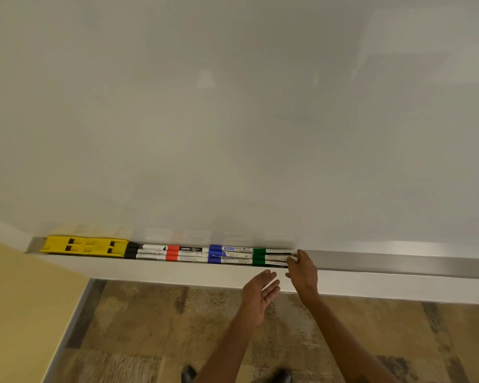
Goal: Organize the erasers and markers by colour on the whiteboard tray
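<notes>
The metal whiteboard tray [398, 262] runs along the board's lower edge. At its left end lie yellow erasers [85, 246] side by side. To their right come groups of markers: black-capped [132, 250], red-capped [173, 252], blue-capped [215, 253] and green-capped [259, 256], each group stacked in rows. My right hand [302, 268] touches the white tail ends of the green markers with its fingertips. My left hand [260, 293] hovers just below the tray, palm up, fingers apart, holding nothing.
The whiteboard [233, 120] fills the upper view. A yellow wall [14, 313] stands at the left. Patterned carpet [150, 327] lies below, with my dark shoes [188, 374] at the bottom edge. The tray's right stretch holds nothing visible.
</notes>
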Demonstrator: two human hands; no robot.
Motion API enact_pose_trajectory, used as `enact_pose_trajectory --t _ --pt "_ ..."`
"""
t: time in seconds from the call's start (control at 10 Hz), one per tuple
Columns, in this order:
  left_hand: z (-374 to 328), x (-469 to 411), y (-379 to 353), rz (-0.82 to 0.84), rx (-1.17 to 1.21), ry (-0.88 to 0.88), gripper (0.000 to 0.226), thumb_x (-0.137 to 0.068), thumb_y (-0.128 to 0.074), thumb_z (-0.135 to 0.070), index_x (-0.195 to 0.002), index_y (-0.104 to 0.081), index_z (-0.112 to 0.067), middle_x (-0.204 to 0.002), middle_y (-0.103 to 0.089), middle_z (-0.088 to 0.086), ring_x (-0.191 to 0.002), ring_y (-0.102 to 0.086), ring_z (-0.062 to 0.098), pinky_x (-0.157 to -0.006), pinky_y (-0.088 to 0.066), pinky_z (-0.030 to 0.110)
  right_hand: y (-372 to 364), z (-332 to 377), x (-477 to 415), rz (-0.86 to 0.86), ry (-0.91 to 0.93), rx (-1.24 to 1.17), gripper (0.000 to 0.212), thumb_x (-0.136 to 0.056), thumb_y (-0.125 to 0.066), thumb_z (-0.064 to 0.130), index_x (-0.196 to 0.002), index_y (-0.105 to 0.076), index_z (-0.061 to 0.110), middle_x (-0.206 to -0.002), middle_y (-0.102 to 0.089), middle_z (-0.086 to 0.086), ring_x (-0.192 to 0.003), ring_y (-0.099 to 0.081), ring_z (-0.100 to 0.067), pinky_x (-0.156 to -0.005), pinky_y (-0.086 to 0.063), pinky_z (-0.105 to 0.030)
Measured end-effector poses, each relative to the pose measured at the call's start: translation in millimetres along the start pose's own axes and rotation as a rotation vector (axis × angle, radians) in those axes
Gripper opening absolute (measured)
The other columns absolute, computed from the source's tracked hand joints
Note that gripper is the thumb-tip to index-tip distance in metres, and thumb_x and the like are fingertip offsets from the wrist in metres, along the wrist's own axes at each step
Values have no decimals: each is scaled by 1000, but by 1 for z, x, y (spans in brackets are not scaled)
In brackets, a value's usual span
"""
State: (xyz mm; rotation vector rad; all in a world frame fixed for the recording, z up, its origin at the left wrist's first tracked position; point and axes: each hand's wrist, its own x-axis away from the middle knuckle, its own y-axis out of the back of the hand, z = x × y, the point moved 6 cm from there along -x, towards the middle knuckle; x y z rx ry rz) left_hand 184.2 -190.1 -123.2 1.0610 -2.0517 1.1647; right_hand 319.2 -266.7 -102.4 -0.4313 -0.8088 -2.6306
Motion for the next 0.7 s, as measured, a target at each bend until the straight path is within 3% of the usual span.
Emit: enact_pose_trajectory --t 0.1,0.2,0.3,0.6,0.7 --pt "-1 3 7 2 -16 -14 43 -89 -69 -13 -126 -55 2 -118 -70 17 -108 -67 34 -94 -55 42 6 5 4 -69 32 127 35 -94 -47 18 -127 -55 8 -115 -67 -12 -97 -65 -32 -89 -52 -41" --pt "-5 6 13 -8 -29 -17 42 -89 -68 -14 -126 -55 1 -119 -69 16 -109 -67 33 -88 -57 39 13 10 5 -118 59 194 19 -93 -46 9 -103 -61 4 -100 -67 -15 -88 -61 -32 -79 -50 -39" --pt "-7 9 18 -16 -36 -18 42 -90 -67 -15 -127 -54 0 -120 -68 16 -108 -67 32 -84 -59 37 13 9 5 -140 85 252 17 -92 -45 7 -96 -61 6 -94 -67 -14 -82 -60 -29 -72 -51 -37" --pt "-8 17 26 -19 -27 -3 45 -90 -66 -13 -130 -53 2 -120 -68 18 -108 -67 33 -82 -59 36 2 6 11 -54 105 255 34 -91 -49 8 -124 -57 7 -118 -62 -13 -102 -59 -33 -86 -49 -40" --pt "-6 14 27 -5 -5 3 43 -91 -66 -15 -129 -53 1 -120 -68 18 -107 -67 33 -83 -59 37 3 2 7 -51 152 255 32 -93 -50 9 -124 -57 9 -119 -63 -13 -102 -60 -31 -84 -49 -40"
